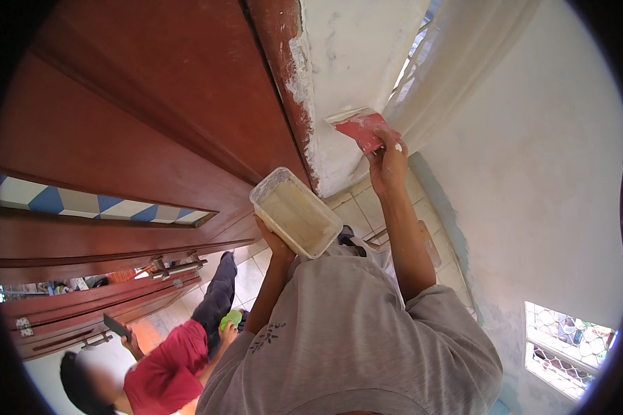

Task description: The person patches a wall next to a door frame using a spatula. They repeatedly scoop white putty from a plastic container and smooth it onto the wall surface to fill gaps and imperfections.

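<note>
My left hand [274, 239] is wrapped round the side of a clear rectangular plastic tub [284, 220]; whitish residue coats its inside. In my right hand [389, 164] I grip a red putty spreader [357, 130], smeared with white filler along its far edge. That edge lies at the white wall strip [346, 62] beside the door frame; whether it presses on the surface I cannot tell. Rough white filler [300, 69] runs along the joint between the wall and the brown frame.
A large red-brown door [145, 97] with a patterned glass strip [97, 200] fills the left. At the lower left a person in a red shirt [166, 370] holds a dark flat object [115, 325] and something green [231, 319]. A pale curtain [457, 62] hangs at upper right.
</note>
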`<state>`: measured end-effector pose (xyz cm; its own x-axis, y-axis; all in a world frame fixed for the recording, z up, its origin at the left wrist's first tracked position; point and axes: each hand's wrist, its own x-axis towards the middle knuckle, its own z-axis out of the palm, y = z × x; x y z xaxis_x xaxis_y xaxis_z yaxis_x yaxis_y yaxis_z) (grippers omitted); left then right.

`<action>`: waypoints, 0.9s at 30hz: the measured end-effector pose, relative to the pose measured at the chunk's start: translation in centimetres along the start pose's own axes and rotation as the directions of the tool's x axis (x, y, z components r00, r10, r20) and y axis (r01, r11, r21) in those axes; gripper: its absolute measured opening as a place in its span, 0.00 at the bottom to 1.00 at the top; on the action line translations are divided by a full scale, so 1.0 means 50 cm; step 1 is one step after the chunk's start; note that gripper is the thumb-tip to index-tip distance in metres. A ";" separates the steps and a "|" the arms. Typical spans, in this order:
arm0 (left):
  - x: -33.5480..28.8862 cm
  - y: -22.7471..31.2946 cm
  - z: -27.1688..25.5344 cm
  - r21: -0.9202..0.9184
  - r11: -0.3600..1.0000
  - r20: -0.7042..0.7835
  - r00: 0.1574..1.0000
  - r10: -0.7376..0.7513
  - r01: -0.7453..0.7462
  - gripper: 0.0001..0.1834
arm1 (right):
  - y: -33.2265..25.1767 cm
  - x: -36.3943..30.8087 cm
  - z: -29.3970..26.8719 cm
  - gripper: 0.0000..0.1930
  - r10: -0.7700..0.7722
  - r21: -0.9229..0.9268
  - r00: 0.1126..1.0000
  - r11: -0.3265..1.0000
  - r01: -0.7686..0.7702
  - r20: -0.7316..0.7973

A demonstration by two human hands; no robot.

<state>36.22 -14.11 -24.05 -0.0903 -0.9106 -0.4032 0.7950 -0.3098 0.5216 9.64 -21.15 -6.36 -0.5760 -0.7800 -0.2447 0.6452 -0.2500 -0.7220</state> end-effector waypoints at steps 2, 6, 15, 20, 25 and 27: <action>-0.002 -0.001 0.007 0.001 1.000 -0.024 1.000 0.006 -0.006 0.43 | 0.009 0.009 -0.041 0.08 0.002 -0.060 0.999 0.998 0.000 0.033; -0.002 -0.001 -0.001 -0.022 1.000 0.019 1.000 0.002 -0.001 0.43 | 0.092 0.031 -0.144 0.05 0.176 -0.232 0.984 0.958 -0.169 0.011; -0.001 0.009 0.016 0.036 0.999 -0.037 0.999 0.033 -0.032 0.44 | 0.122 0.074 -0.092 0.06 0.172 -0.121 0.977 0.980 -0.157 0.123; 0.000 0.011 0.004 0.043 0.999 0.021 1.000 0.010 -0.011 0.45 | 0.047 0.059 -0.040 0.07 0.151 -0.006 0.981 0.988 -0.151 0.119; -0.008 0.013 0.034 0.022 0.999 -0.024 0.999 -0.042 0.043 0.45 | 0.031 0.048 -0.073 0.06 0.105 0.059 0.994 0.993 -0.104 -0.008; -0.005 0.011 0.031 0.044 0.999 -0.057 0.998 -0.023 0.026 0.45 | 0.057 0.043 -0.104 0.06 0.078 0.025 0.996 0.997 -0.077 -0.033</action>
<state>35.73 -14.47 -22.48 -0.0748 -0.8862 -0.4573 0.7655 -0.3449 0.5432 7.63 -20.54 -12.31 -0.5403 -0.7774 -0.3219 0.7003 -0.2033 -0.6843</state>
